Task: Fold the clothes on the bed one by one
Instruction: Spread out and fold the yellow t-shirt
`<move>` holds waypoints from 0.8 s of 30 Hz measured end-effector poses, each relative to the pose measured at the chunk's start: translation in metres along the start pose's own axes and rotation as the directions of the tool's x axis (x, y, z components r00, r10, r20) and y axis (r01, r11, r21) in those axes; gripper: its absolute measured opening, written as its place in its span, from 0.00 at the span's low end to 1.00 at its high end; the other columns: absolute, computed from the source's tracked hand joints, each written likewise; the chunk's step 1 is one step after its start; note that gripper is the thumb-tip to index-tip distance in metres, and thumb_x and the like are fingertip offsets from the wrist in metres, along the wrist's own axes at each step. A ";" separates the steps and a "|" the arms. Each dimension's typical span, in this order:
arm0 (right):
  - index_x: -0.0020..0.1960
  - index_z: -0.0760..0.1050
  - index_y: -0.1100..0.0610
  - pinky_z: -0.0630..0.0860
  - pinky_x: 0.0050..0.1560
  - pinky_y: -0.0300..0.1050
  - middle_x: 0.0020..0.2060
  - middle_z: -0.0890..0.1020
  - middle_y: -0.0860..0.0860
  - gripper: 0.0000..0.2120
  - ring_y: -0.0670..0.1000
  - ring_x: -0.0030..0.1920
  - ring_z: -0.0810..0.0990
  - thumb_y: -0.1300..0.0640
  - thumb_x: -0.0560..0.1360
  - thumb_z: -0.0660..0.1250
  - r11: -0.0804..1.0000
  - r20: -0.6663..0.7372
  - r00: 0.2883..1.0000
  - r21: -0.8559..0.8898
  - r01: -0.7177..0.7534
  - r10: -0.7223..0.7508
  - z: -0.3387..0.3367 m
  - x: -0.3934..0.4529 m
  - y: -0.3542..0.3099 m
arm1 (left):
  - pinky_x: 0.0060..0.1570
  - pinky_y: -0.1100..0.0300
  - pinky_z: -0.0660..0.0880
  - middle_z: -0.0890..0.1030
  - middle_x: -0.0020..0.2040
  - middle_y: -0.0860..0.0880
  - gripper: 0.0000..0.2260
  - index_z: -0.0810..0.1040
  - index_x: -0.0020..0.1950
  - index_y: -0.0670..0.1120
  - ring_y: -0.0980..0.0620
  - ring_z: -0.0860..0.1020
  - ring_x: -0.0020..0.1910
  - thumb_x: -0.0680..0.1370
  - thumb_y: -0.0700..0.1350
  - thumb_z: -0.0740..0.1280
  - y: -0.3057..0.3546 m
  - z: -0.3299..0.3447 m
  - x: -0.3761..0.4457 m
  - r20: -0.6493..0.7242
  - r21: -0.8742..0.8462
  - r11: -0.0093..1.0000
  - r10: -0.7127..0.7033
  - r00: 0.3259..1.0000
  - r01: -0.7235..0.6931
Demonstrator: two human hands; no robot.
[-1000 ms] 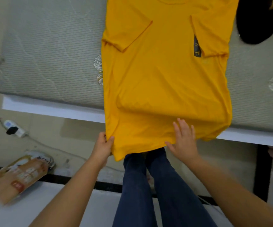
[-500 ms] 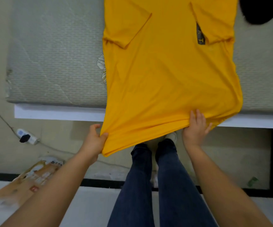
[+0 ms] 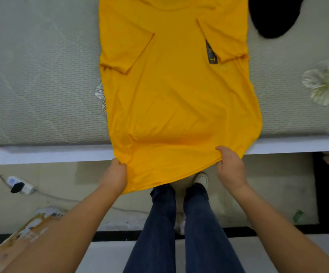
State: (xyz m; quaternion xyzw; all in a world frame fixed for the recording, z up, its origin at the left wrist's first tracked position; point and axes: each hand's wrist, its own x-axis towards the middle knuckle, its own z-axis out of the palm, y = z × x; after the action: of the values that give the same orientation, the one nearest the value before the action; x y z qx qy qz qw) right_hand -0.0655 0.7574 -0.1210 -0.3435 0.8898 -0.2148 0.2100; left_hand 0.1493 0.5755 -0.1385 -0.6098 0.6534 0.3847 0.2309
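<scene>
Gripping yellow T-shirt [image 3: 179, 99] hem: left hand [image 3: 114, 175], right hand [image 3: 231, 168]

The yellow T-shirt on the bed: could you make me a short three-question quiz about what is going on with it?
1. True or false: both sleeves of the yellow T-shirt are folded in over its body.
2. What does the left hand grip? A) the hem B) a sleeve C) the collar
3. Fill in: the right hand grips the shirt's ___ edge, which hangs past the mattress.

Key
1. True
2. A
3. Bottom
</scene>
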 end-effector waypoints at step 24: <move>0.48 0.72 0.66 0.59 0.30 0.46 0.48 0.73 0.62 0.10 0.61 0.43 0.75 0.74 0.68 0.62 0.822 0.483 0.852 -0.389 0.415 -0.202 -0.052 0.025 0.039 | 0.44 0.41 0.75 0.78 0.51 0.28 0.18 0.78 0.50 0.28 0.29 0.77 0.48 0.62 0.22 0.63 0.074 0.094 -0.026 -0.350 0.031 0.896 0.424 0.835 -0.442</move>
State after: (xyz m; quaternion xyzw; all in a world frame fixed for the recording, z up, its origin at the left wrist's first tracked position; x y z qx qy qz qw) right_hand -0.1297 0.7788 -0.1051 -0.5654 0.7784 0.0595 0.2663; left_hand 0.0652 0.6619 -0.1581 -0.5100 0.7945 0.3295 0.0029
